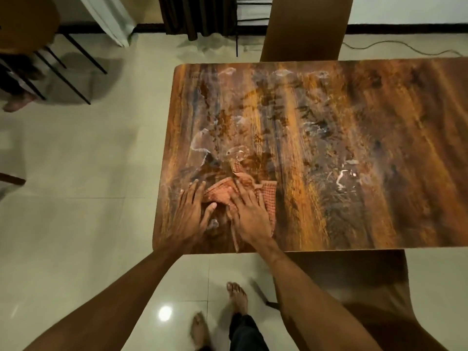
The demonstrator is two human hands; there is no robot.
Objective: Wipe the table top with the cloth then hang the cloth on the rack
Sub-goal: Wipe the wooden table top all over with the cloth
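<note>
A red checked cloth (pixel 268 198) lies bunched on the wooden table top (pixel 342 153) near its front left corner. My right hand (pixel 249 214) presses flat on the cloth, fingers spread, covering its middle. My left hand (pixel 191 209) lies flat beside it on the left, fingertips touching the cloth's left edge. Whitish wet streaks and smears (pixel 314 127) run across the table's middle and back. A black wire rack (pixel 250 19) shows partly beyond the table's far edge.
A brown chair back (pixel 304 29) stands at the table's far side and another chair (pixel 354 287) at the near right. A chair with black legs (pixel 63 62) and someone's foot (pixel 17 102) are at far left. My bare feet (pixel 235 297) stand on tiled floor.
</note>
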